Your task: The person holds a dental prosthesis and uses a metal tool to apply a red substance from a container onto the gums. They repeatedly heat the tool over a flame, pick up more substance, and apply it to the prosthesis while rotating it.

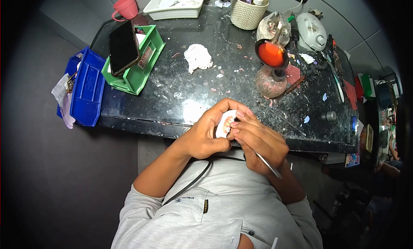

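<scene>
My left hand is closed round a small white cast, which has a reddish-pink area on its inner side. My right hand is against the cast's right side, its fingers closed round a thin metal tool. The handle of the tool sticks out below the palm; its working end is hidden by the fingers. Both hands are just in front of the table's near edge, above the lap.
On the black table are a crumpled white tissue, a burner below a pan of red material, a green bin bearing a phone, a blue bin, a white tray and a thin rod.
</scene>
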Available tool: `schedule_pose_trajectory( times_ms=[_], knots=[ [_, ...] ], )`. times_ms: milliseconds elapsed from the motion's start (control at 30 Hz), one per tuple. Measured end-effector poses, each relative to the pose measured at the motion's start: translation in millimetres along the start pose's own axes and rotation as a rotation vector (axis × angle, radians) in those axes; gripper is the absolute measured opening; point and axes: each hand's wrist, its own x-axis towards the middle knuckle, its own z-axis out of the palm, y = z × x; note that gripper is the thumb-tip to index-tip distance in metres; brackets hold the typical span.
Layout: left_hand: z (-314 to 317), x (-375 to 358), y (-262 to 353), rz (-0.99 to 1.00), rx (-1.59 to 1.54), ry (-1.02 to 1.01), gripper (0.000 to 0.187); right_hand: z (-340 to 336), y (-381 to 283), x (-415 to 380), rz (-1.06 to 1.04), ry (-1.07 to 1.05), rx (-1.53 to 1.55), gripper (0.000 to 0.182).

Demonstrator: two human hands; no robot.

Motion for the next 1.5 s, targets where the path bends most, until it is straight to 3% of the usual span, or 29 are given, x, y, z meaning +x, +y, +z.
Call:
schedule_pose_trajectory(
  times_ms=[167,300,467,600,800,867,1000,1067,1133,1200,1267,1367,1467,1500],
  knots=[
    [1.2,-0.4,-0.9,-0.035,-0.005,0.032,0.068,0.1,1.0,-4.5,0.110,0.052,0.056,0.012],
    [-0.3,-1.0,1.4,-0.047,-0.007,0.002,0.068,-0.6,-2.3,0.4,0.032,0.010,0.008,0.012],
    [1.3,-0.9,-1.3,-0.030,-0.011,0.030,0.068,0.5,-0.5,-3.1,0.132,0.066,0.058,0.013],
    [-3.6,0.0,-6.1,0.064,0.035,-0.005,0.068,0.6,1.3,0.1,-0.007,0.008,0.008,0.013],
    [-0.5,-0.8,-3.2,-0.022,0.007,0.023,0.068,-2.8,-1.4,0.7,0.161,0.025,0.098,0.009],
    [-3.2,-0.7,-5.7,0.024,0.052,-0.004,0.068,-2.6,-1.0,2.4,0.023,-0.024,0.042,0.008],
    [0.1,0.1,-4.9,0.089,-0.001,-0.002,0.066,-5.6,-0.8,2.7,0.134,0.025,0.141,0.008],
    [2.2,-2.5,5.3,-0.108,0.021,0.035,0.067,-4.6,-2.5,1.5,0.167,0.022,0.131,0.008],
    [-0.3,-0.9,-1.9,-0.032,0.029,0.018,0.067,-3.8,-2.3,2.4,0.199,0.019,0.123,0.008],
    [-2.0,0.1,-7.6,0.045,0.035,0.002,0.067,-4.1,-0.8,3.2,0.040,-0.035,0.078,0.009],
    [-1.6,0.1,-10.6,0.078,0.050,0.010,0.067,-6.3,-2.4,3.5,0.047,-0.057,0.082,0.009],
    [3.2,-2.8,2.4,-0.079,0.033,0.030,0.066,-5.4,-2.7,1.1,0.153,0.018,0.117,0.007],
    [2.2,-0.8,-1.4,0.023,0.090,0.023,0.066,-2.8,-4.2,0.1,0.203,0.018,0.107,0.008],
    [1.2,-0.9,-2.4,0.024,0.092,0.023,0.066,-3.6,-3.6,1.4,0.121,-0.014,0.079,0.009]
  ],
)
